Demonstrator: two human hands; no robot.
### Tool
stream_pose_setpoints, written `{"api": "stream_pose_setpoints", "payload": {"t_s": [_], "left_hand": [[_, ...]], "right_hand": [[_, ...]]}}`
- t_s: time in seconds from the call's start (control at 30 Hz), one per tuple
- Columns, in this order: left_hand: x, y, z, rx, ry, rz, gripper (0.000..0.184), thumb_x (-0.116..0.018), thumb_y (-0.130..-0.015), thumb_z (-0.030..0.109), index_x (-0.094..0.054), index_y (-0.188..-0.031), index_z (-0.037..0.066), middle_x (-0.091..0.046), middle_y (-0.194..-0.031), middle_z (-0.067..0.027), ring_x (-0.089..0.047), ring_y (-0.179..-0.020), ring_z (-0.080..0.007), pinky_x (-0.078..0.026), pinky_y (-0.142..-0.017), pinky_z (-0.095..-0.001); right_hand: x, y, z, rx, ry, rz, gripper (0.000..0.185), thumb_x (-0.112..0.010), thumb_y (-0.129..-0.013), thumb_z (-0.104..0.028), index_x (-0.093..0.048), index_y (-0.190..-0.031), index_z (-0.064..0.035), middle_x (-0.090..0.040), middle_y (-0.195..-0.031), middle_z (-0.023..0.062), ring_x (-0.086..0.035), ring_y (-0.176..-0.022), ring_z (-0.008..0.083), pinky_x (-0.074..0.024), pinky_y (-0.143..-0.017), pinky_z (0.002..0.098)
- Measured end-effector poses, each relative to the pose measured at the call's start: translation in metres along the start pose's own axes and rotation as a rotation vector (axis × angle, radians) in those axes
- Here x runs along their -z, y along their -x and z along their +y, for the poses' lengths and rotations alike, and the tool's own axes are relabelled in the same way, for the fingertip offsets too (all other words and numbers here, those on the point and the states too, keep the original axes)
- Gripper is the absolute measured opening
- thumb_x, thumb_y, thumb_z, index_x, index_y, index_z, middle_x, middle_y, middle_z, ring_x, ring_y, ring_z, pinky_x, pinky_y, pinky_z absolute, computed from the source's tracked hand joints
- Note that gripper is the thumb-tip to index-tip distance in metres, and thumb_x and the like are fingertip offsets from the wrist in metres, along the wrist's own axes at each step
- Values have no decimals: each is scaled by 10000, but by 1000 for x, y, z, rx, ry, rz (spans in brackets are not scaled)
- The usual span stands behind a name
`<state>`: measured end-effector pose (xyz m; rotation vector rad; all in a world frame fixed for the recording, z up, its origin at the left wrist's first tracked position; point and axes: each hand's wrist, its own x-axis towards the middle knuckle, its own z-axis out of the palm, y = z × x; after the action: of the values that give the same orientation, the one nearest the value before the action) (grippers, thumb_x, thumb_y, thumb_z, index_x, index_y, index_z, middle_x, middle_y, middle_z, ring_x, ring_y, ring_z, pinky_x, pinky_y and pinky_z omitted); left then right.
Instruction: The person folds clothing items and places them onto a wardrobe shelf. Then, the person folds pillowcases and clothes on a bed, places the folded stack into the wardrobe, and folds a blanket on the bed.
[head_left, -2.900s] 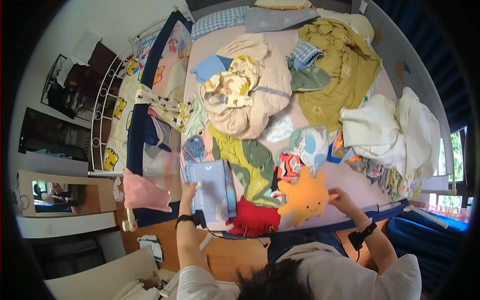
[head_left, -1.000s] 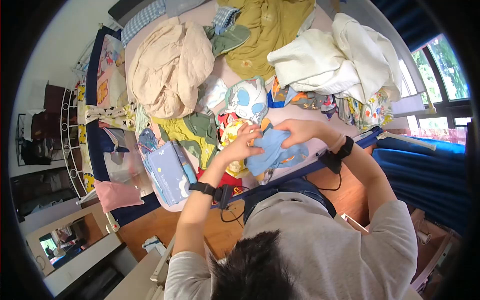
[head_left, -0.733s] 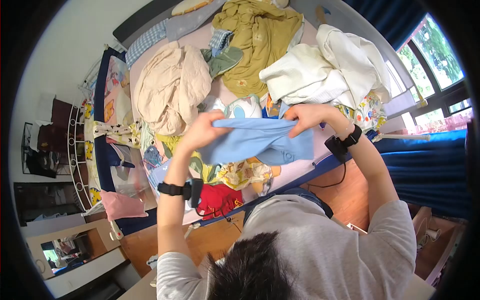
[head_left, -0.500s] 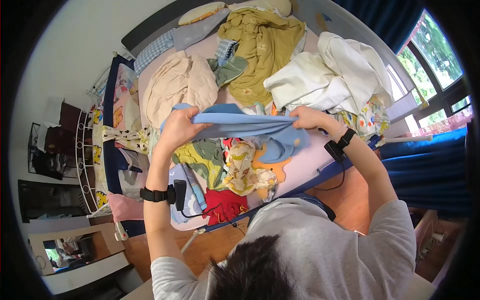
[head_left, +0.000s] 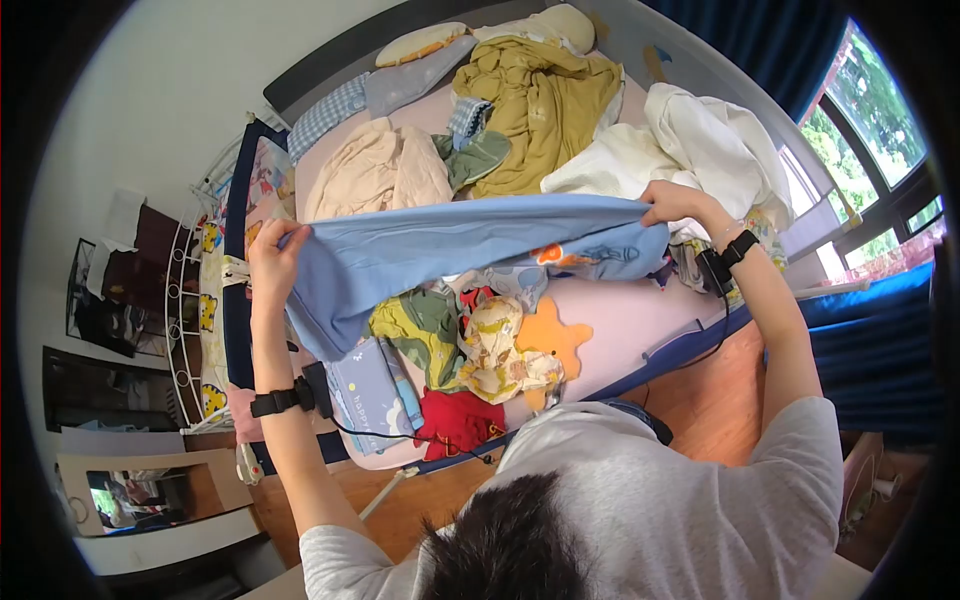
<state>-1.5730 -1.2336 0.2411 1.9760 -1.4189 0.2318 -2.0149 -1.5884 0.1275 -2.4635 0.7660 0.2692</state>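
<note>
A light blue garment (head_left: 430, 240) with an orange and dark print near its right end is stretched taut above the bed. My left hand (head_left: 273, 262) pinches its upper left corner, and a loose flap hangs below that hand. At the other end, my right hand (head_left: 668, 203) grips the upper right corner. Folds hide whether it is a top or trousers. Beneath it lie a green and yellow camouflage cloth (head_left: 425, 335), a cream patterned cloth (head_left: 497, 340), an orange star-shaped piece (head_left: 556, 337), a red cloth (head_left: 460, 422) and a folded blue-grey cloth (head_left: 362, 392).
Farther back on the bed are a beige quilt (head_left: 375, 168), a mustard blanket (head_left: 535, 100), a white blanket (head_left: 705, 140) and a checked pillow (head_left: 328, 115). White rails (head_left: 172, 330) stand at the left. Black cables (head_left: 385, 435) hang from both wrist straps.
My hands have moved apart and the blue garment has gone from bunched to spread wide between them. Its print now shows. The view has shifted slightly.
</note>
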Motion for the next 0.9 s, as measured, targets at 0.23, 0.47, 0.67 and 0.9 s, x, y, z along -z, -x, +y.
{"api": "stream_pose_setpoints", "payload": {"t_s": [0.23,0.47,0.67,0.9], "left_hand": [[-4,8,-53,39,-180,-70,149,-648,-693,11,-539,-794,1,-550,-718,-128,-546,-672,-256,-424,-624,-335],[7,-2,-93,182,-177,27,167,-645,-707,28,-565,-846,-19,-596,-741,-144,-579,-683,-230,-441,-625,-325],[17,18,-42,130,-226,601,106,-590,-787,53,-558,-869,-8,-528,-771,-107,-515,-700,-230,-421,-639,-323],[-65,213,-98,192,-166,-92,122,-607,-713,6,-501,-773,1,-522,-730,-165,-524,-667,-351,-418,-585,-392]], "right_hand": [[47,6,23,-1,-47,306,233,-697,-614,-182,-642,-744,4,-606,-636,97,-542,-603,157,-417,-573,288],[97,25,24,40,-64,390,154,-651,-679,-123,-637,-767,2,-584,-662,47,-519,-646,123,-414,-600,268],[86,48,9,68,-31,1253,181,-615,-759,-174,-636,-854,-20,-606,-792,127,-572,-704,238,-437,-649,339],[-85,94,84,-150,105,716,109,-558,-768,-108,-618,-797,-22,-530,-765,172,-531,-760,352,-423,-659,397]]}}
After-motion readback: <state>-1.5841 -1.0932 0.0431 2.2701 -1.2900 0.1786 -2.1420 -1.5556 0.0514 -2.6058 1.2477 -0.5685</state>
